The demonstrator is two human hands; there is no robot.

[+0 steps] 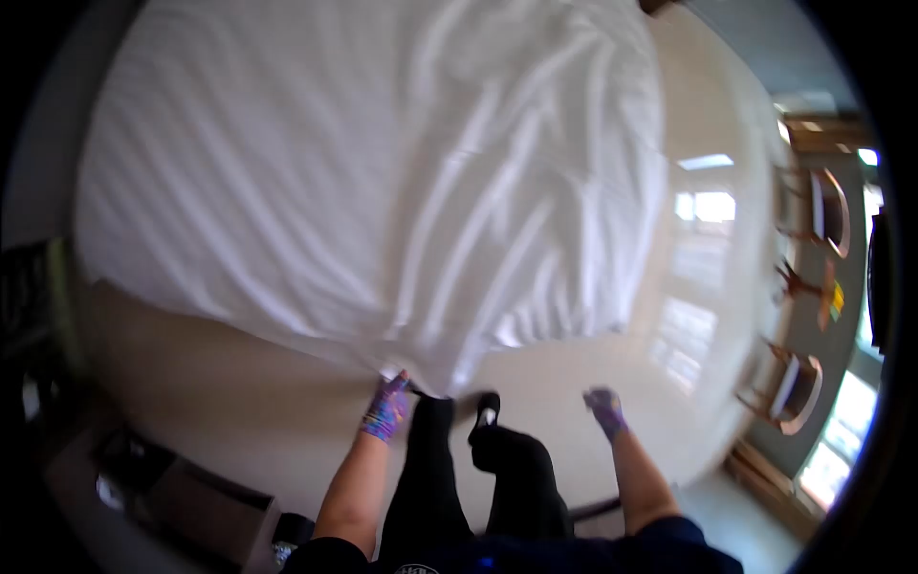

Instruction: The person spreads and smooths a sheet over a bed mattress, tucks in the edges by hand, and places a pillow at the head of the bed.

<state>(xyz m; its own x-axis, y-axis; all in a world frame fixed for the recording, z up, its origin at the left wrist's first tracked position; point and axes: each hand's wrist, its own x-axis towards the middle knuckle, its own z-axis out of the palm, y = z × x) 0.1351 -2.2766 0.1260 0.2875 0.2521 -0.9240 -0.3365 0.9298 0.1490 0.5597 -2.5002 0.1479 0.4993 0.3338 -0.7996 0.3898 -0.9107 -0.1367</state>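
A wrinkled white bed sheet [287, 172] covers the bed in front of me, its folds running down toward my side. My left hand [388, 404], in a purple patterned glove, is closed on the sheet's near edge, where the cloth is drawn out to a point above the floor. To the right, away from the cloth, my right hand [604, 409] hangs over the floor in a matching glove. Its fingers look curled in, with nothing visible in them, though the hand is small and slightly blurred.
Glossy pale floor [703, 277] surrounds the bed, reflecting the windows [841, 430]. Along the right stand two wooden chairs [794, 390] and a small table [824, 292]. Dark furniture [191, 507] sits at lower left. My legs [521, 478] are close to the bed's foot.
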